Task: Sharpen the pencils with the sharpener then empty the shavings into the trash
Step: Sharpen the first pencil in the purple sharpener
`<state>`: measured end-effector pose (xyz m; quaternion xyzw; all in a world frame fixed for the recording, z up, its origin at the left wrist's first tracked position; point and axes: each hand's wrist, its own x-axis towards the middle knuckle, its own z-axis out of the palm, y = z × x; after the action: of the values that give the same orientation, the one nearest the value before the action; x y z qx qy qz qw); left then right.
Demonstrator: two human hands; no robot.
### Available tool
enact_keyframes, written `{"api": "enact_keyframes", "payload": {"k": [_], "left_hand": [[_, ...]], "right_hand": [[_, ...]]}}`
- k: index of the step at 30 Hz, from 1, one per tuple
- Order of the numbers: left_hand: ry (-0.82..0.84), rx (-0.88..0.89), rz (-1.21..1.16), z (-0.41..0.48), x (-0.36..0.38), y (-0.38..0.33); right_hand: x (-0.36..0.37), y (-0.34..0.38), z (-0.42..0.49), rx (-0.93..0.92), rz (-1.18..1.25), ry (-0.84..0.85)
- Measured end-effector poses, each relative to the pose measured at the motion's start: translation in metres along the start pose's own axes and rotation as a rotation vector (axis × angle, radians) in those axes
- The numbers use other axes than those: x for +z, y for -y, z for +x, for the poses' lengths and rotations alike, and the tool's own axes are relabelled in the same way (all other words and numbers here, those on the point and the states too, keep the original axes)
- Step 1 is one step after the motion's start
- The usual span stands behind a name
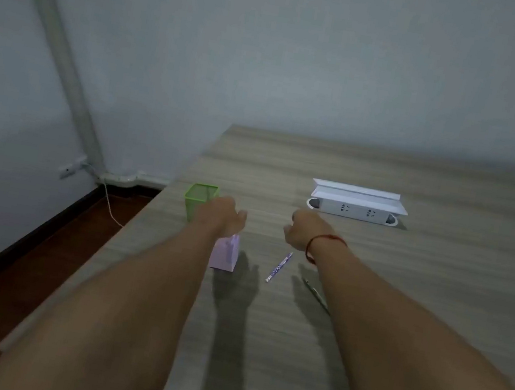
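A lilac box-shaped sharpener (224, 254) stands on the wooden table (403, 285), partly behind my left forearm. A purple patterned pencil (279, 266) lies to its right. A darker pencil (314, 293) lies beside my right forearm, partly covered by it. My left hand (224, 215) hangs above the sharpener, fingers pointing down and out of sight, holding nothing that I can see. My right hand (302, 232), with a red thread at the wrist, hovers above the purple pencil's far end, fingers loosely curled, nothing visible in it. A green mesh bin (198, 199) stands just behind my left hand.
A white power strip (353, 211) with a folded white sheet (359, 194) behind it lies at the back right. The table's left edge runs diagonally past the green bin; beyond it are the dark floor, a white cable and a wall corner.
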<state>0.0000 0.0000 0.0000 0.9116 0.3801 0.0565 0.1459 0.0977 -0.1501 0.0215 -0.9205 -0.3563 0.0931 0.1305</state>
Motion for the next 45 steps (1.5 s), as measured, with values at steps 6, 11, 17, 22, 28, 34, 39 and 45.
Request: {"api": "enact_keyframes", "payload": {"k": [6,11,17,22,28,34,39,45], "left_hand": [[-0.176,0.117,-0.001,-0.005,0.087,0.031],[-0.368,0.208,-0.016,-0.010,0.105,0.051],[-0.363,0.227,0.067,-0.060,0.097,0.052],[-0.272,0.217,0.005,-0.089,0.097,0.050],[-0.239,0.120,-0.040,-0.107,0.097,0.037],[-0.176,0.136,-0.125,-0.114,0.102,0.032],[-0.184,0.142,-0.143,-0.114,0.101,0.033],[-0.261,0.169,-0.124,-0.115,0.107,0.033]], "right_hand": [[0.112,-0.011,0.013,0.031,-0.070,-0.029],[0.158,-0.006,0.012,-0.015,-0.094,-0.196],[0.154,0.000,-0.020,-0.045,-0.136,-0.094],[0.124,-0.020,-0.050,-0.116,-0.189,-0.096],[0.113,-0.043,-0.072,-0.166,-0.229,-0.118],[0.121,-0.044,-0.077,-0.203,-0.207,-0.170],[0.125,-0.031,-0.072,-0.234,-0.165,-0.167],[0.134,-0.017,-0.066,-0.264,-0.152,-0.190]]}}
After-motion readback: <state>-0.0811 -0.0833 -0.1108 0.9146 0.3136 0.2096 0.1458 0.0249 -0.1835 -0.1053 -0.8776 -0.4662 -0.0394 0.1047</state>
